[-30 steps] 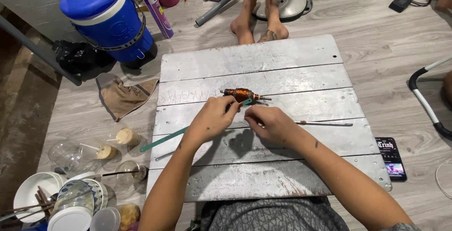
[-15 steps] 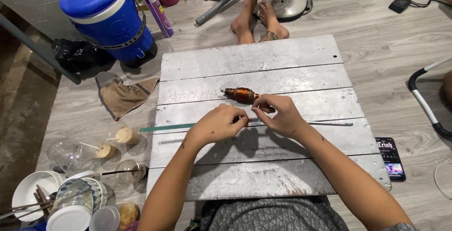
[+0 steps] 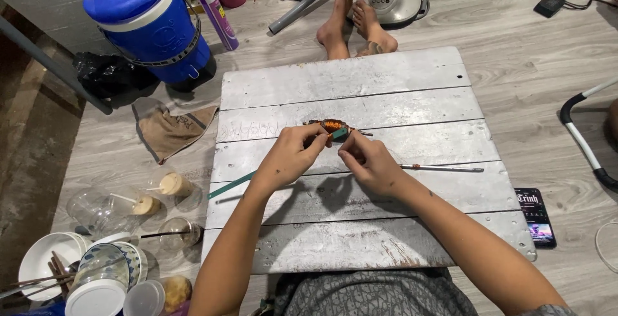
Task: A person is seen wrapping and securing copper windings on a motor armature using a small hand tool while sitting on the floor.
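— Two hands meet over the middle of a whitewashed plank board (image 3: 360,84), its paint scuffed and worn through near the front edge. What sits between them?

— A small spindle-shaped coil of copper wire (image 3: 331,126), shiny orange-brown with darker ends, lying on the third plank from the far side. A thin green strip (image 3: 235,185) runs from it down to the left, flat and narrow like a band.

— How are the fingers set?

— The left hand (image 3: 288,159) has thumb and forefinger curled in, pinching the strip just beside the coil's left end. The right hand (image 3: 368,162) has its fingertips drawn together on the strip's green tip at the coil's near right side; the other fingers are folded loosely. Both grips look tight, not slack.

— Anything else on the board?

— A slim metal rod (image 3: 441,168) lies to the right, just past the right hand.

— And around it?

— A round blue cooler jug (image 3: 151,26) far left, a tan cloth (image 3: 170,129) crumpled on the wood-grain floor, clear plastic cups (image 3: 129,203) and white bowls (image 3: 45,264) near left, a dark phone (image 3: 535,216) near right.
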